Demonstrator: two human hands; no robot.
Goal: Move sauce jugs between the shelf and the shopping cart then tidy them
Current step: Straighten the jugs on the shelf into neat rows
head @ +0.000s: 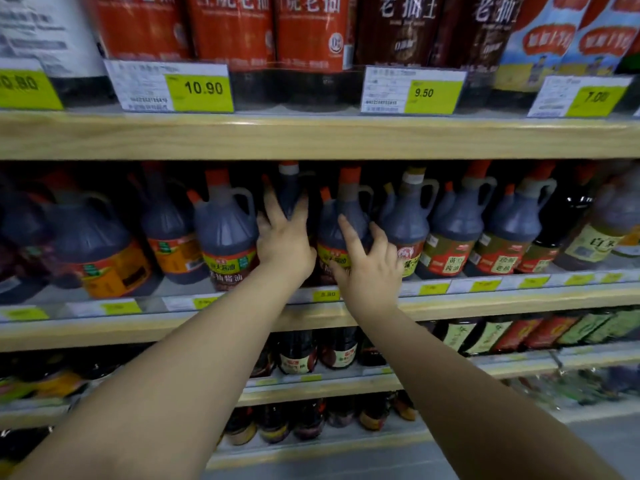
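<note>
Head view: A row of dark jugs (453, 223) stands on the middle shelf (485, 297). The left hand (284, 242) reaches into a gap in the row. Its straight, spread fingers lie against a back jug (289, 195) that stands deeper in. The right hand (372, 271) lies on the front jug (346, 213) just right of the gap, with its fingers straight and not wrapped round. Neither hand grips anything. A left jug (225, 230) sits just beside the left hand, so the gap is tight. The red caps come close under the top board (311, 136). Price tags (325, 295) run along the shelf's front edge. The left hand hides the back jug's lower half. The right hand hides part of the front jug's label. The jugs at far left are blurry. Something shiny at the bottom right is too blurry to tell.
</note>
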